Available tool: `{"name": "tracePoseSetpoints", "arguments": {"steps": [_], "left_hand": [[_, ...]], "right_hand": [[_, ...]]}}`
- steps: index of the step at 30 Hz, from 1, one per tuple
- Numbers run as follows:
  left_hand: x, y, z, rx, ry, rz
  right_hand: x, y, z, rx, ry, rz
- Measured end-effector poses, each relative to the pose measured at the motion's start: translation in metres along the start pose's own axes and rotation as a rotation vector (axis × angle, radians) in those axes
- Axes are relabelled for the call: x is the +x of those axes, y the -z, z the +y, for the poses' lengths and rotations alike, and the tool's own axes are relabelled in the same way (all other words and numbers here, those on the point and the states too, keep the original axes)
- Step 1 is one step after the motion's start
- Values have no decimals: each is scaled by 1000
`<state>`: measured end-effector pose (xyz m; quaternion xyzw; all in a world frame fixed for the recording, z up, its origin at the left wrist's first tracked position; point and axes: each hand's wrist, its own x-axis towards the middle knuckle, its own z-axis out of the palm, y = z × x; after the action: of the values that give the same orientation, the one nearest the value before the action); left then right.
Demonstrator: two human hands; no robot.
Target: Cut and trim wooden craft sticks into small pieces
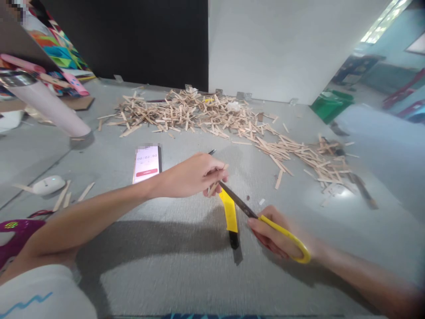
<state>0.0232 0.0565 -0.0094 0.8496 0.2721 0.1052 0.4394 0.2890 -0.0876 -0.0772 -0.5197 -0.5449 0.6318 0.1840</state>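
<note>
My left hand [202,175] is closed on a short wooden stick [213,188], its fingers pinched together over the middle of the table. From the right, my right hand [274,232] grips a pair of scissors [244,206] with yellow handles and dark blades. The blade tips reach the stick at my left fingertips; whether they touch it I cannot make out. Below the scissors lies a yellow utility knife [229,212] with a black end, partly covered by my left hand. A dark pen-like tip [212,152] shows behind that hand.
A large heap of wooden sticks [186,110] spreads along the back, trailing right. A phone with a timer [146,164] lies beside my left forearm. Further left are a white mouse [49,185] and a pale bottle [49,104]. A green bin [332,105] stands beyond the table.
</note>
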Motion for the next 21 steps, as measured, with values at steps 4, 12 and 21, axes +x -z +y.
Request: {"name": "tracePoseSetpoints", "arguments": {"steps": [4, 12, 21], "left_hand": [[2, 0, -2, 26, -11, -22], [1, 9, 1, -24, -69, -25], [-1, 16, 4, -167, -6, -86]], "right_hand": [[0, -1, -1, -16, 11, 15], [6, 4, 6, 154, 29, -104], [9, 8, 15, 280, 120, -66]]}}
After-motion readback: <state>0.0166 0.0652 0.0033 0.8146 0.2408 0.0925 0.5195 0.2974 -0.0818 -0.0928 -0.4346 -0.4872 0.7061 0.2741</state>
